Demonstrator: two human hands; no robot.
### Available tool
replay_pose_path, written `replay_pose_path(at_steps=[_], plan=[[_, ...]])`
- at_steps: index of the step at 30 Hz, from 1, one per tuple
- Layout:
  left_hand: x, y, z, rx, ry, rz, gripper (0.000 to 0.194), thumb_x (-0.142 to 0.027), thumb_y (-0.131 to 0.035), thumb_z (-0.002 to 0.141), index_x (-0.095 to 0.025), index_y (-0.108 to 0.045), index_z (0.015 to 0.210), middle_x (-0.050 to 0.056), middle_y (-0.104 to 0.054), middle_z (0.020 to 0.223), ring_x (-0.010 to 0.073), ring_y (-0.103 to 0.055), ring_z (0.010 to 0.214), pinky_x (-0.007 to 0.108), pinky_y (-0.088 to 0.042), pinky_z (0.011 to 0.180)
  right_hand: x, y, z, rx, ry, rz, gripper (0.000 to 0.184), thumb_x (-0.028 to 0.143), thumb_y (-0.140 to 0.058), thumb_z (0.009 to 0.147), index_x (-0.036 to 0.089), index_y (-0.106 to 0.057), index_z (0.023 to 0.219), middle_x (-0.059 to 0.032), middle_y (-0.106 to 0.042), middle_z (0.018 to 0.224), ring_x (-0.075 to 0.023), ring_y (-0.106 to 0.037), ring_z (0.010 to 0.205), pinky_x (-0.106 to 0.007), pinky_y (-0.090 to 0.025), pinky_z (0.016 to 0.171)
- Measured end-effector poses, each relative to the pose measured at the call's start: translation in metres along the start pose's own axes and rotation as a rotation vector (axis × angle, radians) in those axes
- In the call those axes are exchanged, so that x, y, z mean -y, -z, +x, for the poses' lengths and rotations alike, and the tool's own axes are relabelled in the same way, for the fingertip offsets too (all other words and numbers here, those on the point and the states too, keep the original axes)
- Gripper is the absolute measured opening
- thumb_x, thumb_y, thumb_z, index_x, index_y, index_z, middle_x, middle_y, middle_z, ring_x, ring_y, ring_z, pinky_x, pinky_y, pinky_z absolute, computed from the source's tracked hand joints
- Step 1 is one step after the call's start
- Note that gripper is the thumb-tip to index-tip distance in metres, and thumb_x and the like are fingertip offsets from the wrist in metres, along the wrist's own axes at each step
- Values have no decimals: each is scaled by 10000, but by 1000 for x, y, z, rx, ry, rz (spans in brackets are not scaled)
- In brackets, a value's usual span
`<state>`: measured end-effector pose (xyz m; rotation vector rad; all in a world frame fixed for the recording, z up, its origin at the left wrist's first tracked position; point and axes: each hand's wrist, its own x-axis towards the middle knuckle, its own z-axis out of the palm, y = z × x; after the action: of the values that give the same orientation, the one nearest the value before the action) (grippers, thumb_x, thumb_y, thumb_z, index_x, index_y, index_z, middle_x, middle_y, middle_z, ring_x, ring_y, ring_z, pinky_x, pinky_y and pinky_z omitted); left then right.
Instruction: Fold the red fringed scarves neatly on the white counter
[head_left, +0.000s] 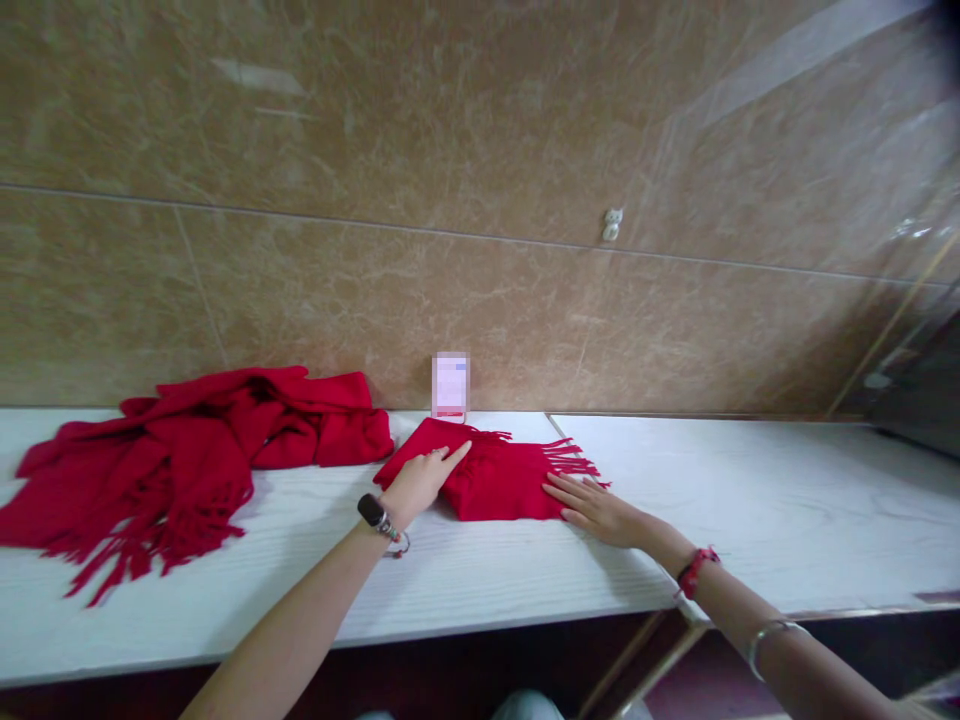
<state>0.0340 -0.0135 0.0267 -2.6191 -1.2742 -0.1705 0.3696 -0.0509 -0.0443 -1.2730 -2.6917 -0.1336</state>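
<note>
1. I'm on the head view: the folded red scarf (502, 482) lies on the white countertop (750, 510), near the middle, fringe pointing right.
2. Left hand (417, 484): on the scarf's left part, one digit stretched out across the cloth, the rest bent. I can't tell whether it pinches fabric or only presses.
3. Right hand (596, 508): palm down, fingers extended and slightly spread, fingertips touching the scarf's right end just below the fringe. I read no grip there.
4. Second red scarf (300, 425): loose, rumpled heap left of the folded one, near the wall, its fringe hanging toward the front edge.
5. Pale upright rectangle (451, 383) stands at the wall just behind the folded scarf; pixelated, so I can't identify it.
6. Left wrist has a dark watch (370, 509); right arm has a red band (697, 572) and a silver bangle (766, 640).
7. Small white cat figure (613, 224) on the brown tiled wall (390, 290).
</note>
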Motion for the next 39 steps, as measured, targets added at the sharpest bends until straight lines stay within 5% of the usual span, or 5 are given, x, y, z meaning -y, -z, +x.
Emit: replay_pose_path(at_steps=[6, 18, 27, 32, 39], plan=[[0, 11, -19, 90, 269, 160, 611, 34, -321, 792, -175, -285, 1364, 155, -615, 941, 218, -642, 786, 300, -504, 661, 0, 4, 2, 20, 33, -8, 452, 297, -289, 936, 250, -241, 1383, -104, -315, 1401, -225, -271, 1287, -482, -347, 979], [3, 18, -36, 201, 140, -6, 718, -376, -651, 718, -178, -337, 1333, 150, -611, 1022, 287, -600, 929, 324, -465, 745, -22, 14, -11, 82, -54, 8, 465, 425, -346, 900, 245, -388, 1327, -96, -393, 1365, -255, -348, 1249, -467, -341, 999], [2, 14, -36, 168, 123, 100, 610, -172, -532, 777, -170, -319, 1348, 150, -614, 1013, 272, -607, 917, 335, -476, 738, 35, 3, 66, -12, -153, 36, 518, 484, -273, 905, 253, -301, 1368, -81, -290, 1425, -264, -206, 1311, -513, -257, 1015], [9, 10, -44, 173, 100, 118, 610, -208, -548, 790, -147, -316, 1350, 166, -563, 1146, 270, -580, 983, 341, -474, 789, 32, -25, 70, -37, -84, -30, 480, 451, -246, 921, 288, -279, 1371, -59, -294, 1422, -247, -240, 1301, -514, -253, 1004], [-1, 14, -58, 158, 193, 368, 573, 28, -295, 817, -160, -320, 1358, 226, -507, 1197, 239, -637, 844, 314, -523, 628, 25, -27, 63, -78, -37, -57, 466, 416, -253, 926, 285, -273, 1373, -52, -306, 1416, -235, -254, 1297, -497, -271, 998]])
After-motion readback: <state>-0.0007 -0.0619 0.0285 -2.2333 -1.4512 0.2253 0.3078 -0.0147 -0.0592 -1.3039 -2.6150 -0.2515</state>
